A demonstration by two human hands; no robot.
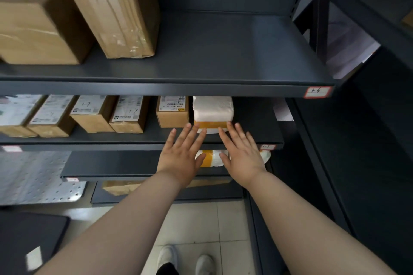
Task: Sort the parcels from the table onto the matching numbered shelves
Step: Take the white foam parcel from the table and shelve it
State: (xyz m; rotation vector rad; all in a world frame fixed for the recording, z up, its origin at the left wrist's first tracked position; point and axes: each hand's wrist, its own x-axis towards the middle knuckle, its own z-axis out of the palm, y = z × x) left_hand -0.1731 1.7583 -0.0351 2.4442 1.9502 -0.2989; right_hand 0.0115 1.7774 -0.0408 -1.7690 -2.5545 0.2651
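Note:
A white foam-wrapped parcel (213,111) with a band of yellow tape lies on the dark shelf (257,134) tagged 1-7 (266,146), right of a row of cardboard boxes. My left hand (183,154) and my right hand (241,152) are both flat, fingers spread, palms down, their fingertips touching the parcel's front edge. Neither hand grips anything. On the shelf below, partly hidden by my hands, lies another white parcel with yellow tape (212,158).
Several labelled cardboard boxes (129,114) fill the 1-7 shelf to the left. The shelf above, tagged 1-6 (317,92), holds two large boxes (116,11) at its left. A perforated metal plate (40,176) is at lower left, tiled floor below.

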